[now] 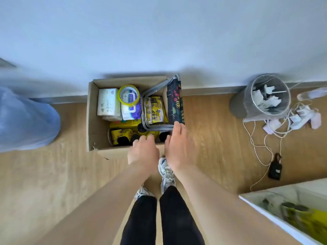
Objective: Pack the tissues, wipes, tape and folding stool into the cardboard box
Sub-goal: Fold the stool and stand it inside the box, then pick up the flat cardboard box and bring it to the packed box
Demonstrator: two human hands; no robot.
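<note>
On the wood floor, against the wall, we see the cardboard box standing open w/ everything inside. At the far left of the box lies the white tissue pack; just beside it the purple-and-white wipes pack, w/ the roll of clear tape, yellow-cored, resting on top of the wipes. Yellow packs fill the mid and near part of the box. The folding stool sits along the box's right side, folded, its dark patterned seat fabric up on edge and its grey metal frame lying over the yellow packs.

Our left hand hovers over the near edge of the box, fingers loosely curled, palm down, holding nothing; fingertips are above the near yellow packs, well apart from tissues and tape. Our right hand is open too, fingers stretched fwd, tips at or just beside the near end of the stool's seat fabric; we can't tell whether they touch it. No grip on anything.

To the right, near the wall: a grey waste bin w/ paper scraps, and a tangle of white cables and plugs on the floor. Our sneakers stand just short of the box.
</note>
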